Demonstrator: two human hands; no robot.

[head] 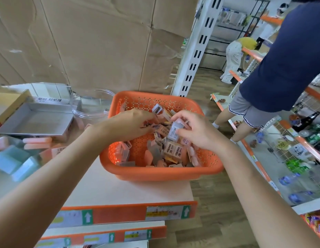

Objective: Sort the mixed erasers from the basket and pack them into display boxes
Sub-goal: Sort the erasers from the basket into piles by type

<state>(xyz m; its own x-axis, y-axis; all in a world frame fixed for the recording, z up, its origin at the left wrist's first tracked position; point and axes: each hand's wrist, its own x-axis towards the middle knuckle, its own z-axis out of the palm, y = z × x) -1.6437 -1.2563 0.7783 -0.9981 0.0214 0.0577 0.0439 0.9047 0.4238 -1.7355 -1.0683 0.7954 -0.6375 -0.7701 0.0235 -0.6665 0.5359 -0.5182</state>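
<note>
the orange basket [155,173] sits on the white worktop [119,190], with mixed erasers [173,151] heaped inside. above its far half, the right hand [196,130] pinches a pale eraser [174,131], long axis running from near side towards far rim, slightly tilted. the left hand [130,124] curls into the pile; whether it grips anything cannot be told. a grey display box [35,120] lies left of the basket.
</note>
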